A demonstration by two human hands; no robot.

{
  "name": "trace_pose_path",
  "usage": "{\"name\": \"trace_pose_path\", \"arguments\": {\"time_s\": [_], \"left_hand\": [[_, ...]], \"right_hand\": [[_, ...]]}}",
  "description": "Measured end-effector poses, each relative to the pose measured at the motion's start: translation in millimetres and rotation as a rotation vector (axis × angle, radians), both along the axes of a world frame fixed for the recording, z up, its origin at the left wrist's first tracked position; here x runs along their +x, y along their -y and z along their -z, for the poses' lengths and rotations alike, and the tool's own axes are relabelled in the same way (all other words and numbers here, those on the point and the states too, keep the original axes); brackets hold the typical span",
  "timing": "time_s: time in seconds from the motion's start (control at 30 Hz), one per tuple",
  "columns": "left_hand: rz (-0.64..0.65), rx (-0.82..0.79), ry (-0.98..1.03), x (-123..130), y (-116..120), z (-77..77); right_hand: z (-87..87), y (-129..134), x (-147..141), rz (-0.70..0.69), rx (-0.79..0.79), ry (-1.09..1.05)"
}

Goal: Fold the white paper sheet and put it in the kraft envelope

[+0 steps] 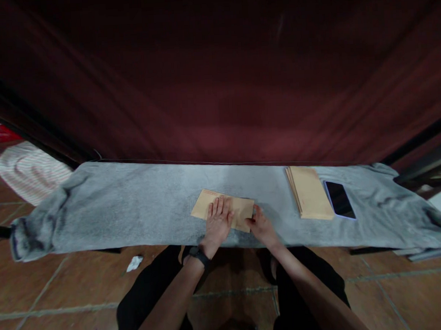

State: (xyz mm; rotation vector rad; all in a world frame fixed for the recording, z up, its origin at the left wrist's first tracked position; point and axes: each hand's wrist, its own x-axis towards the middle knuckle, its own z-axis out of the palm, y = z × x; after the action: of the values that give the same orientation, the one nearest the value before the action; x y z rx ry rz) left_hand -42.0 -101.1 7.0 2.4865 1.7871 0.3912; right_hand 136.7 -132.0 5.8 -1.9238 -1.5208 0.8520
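A brown paper envelope (200, 209) lies flat on a grey cloth (141, 203), slightly slanted. My left hand (219, 223) rests palm down across its middle with the fingers stretched out, and a dark watch is on that wrist. At the envelope's right end, my right hand (261, 225) has its fingers curled around the edge. The thumb and fingertips meet the paper there. Off to the right, a small stack of similar brown envelopes (312, 192) lies slightly fanned out.
Just right of the stack lies a phone (339, 199) with a dark screen. A dark red panel (217, 96) rises behind the cloth-covered surface. On the tiled floor is a crumpled white paper (134, 263). A striped cloth (32, 170) hangs at the far left.
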Motion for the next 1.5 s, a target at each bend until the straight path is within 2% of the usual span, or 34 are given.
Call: {"name": "trace_pose_path", "arguments": {"time_s": [0.07,0.13,0.27,0.37,0.53,0.67,0.77,0.87,1.03,1.13,1.23,1.37,1.5], "left_hand": [[0.019,-0.012,-0.028,2,1,1.1],[0.051,-0.016,-0.025,6,1,3.1],[0.17,-0.037,-0.003,17,-5,7.3],[0.176,-0.05,0.006,16,-17,8.2],[0.081,-0.042,-0.03,-15,-36,6.7],[-0.001,-0.014,-0.05,-41,-42,5.7],[-0.053,-0.006,-0.06,-47,-40,2.9],[-0.045,-0.033,-0.062,-35,-29,-0.4],[0.183,-0.051,-0.027,13,12,0.1],[0.191,-0.001,-0.007,43,37,3.1],[0.219,0.022,-0.023,64,52,5.3],[0.256,0.027,-0.03,74,58,5.4],[0.331,0.022,0.043,67,64,2.2]], "right_hand": [[-7.5,5,-2,-0.043,0.0,0.255],[-14.0,10,-5,-0.106,0.005,0.425],[-19.7,16,-8,-0.162,0.073,0.578],[-15.1,18,-9,-0.174,0.205,0.685],[5.6,19,-7,-0.228,0.415,0.68],[18.8,21,-3,-0.239,0.437,0.605],[21.4,19,4,-0.25,0.425,0.524],[19.6,13,17,-0.283,0.405,0.422],[13.0,0,42,-0.351,0.413,0.321],[8.2,-6,47,-0.409,0.416,0.352],[4.0,-10,47,-0.428,0.42,0.326],[1.5,-14,46,-0.404,0.434,0.294],[0.9,-22,46,-0.34,0.398,0.311]]}}
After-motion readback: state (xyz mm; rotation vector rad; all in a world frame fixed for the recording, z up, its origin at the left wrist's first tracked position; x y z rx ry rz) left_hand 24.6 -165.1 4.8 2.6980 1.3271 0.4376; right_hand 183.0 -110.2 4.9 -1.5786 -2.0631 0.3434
